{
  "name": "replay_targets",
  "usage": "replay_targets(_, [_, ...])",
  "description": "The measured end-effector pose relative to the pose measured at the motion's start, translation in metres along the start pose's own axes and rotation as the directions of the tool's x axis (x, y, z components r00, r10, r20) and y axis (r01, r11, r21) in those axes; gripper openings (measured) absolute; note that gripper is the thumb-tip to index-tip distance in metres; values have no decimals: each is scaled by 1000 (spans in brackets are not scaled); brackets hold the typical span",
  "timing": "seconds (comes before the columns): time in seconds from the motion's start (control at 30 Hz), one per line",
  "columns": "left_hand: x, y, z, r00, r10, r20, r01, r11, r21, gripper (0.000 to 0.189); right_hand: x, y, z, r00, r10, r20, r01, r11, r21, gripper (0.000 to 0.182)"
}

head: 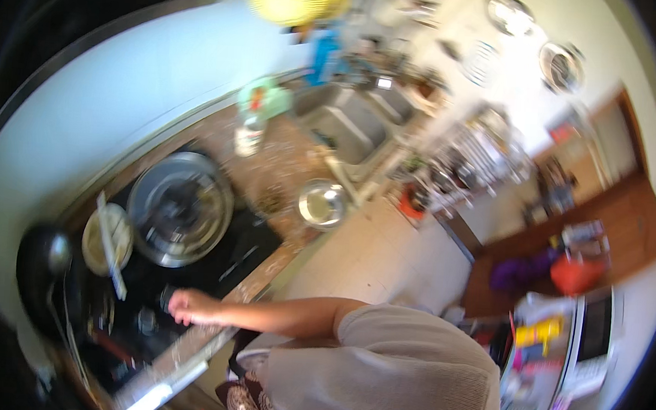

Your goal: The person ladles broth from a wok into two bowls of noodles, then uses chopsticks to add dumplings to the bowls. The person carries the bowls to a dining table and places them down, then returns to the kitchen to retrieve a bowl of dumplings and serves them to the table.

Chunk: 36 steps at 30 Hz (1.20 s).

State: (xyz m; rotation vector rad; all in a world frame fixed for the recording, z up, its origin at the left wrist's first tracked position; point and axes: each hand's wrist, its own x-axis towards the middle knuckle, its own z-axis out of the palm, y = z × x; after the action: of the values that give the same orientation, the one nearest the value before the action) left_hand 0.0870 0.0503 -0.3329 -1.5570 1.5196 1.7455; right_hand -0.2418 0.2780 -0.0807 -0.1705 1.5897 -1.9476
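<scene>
My right hand (186,307) is at the front edge of the black gas stove (246,245), fingers curled beside a dark round knob (167,298); blur hides whether it grips the knob. A second knob (147,321) sits close by. Behind the hand, a large pot or pan with a glass lid (181,210) stands on the stove. Left of it is a pale bowl (100,242) with a long white utensil (110,248) laid across. A black wok (47,278) holding a metal ladle (60,253) is at the far left. My left hand is out of view.
Beyond the stove, the brown counter (274,162) holds a metal bowl (321,203), a white container (250,135) and a green bag (275,97). A double steel sink (347,121) lies farther along, near a dish rack (483,147). Shelves (538,364) stand behind me.
</scene>
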Motion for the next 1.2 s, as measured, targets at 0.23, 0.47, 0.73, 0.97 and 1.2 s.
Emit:
replay_targets(0.23, [34, 97, 90, 990, 21, 142, -65, 947, 316, 21, -15, -2, -9, 992, -34, -121, 21, 995, -102, 19])
replay_targets(0.47, [33, 125, 112, 984, 23, 175, -90, 918, 387, 24, -7, -16, -4, 996, 1, -95, -7, 998, -69, 16])
replay_targets(0.73, [-9, 78, 38, 998, -47, 36, 39, 978, 203, 28, 31, 1, 5, 1000, -12, -19, 13, 998, 63, 12])
replay_targets(0.97, [-90, 30, -4, 988, -127, -91, 128, 992, 6, 32, 43, -26, 7, 977, 211, -36, -201, 964, 176, 27])
replay_targets(1.2, [-111, -10, 9, 961, -241, -138, 236, 970, -55, 30, 76, -23, 16, 943, 329, -43, -274, 845, 459, 38])
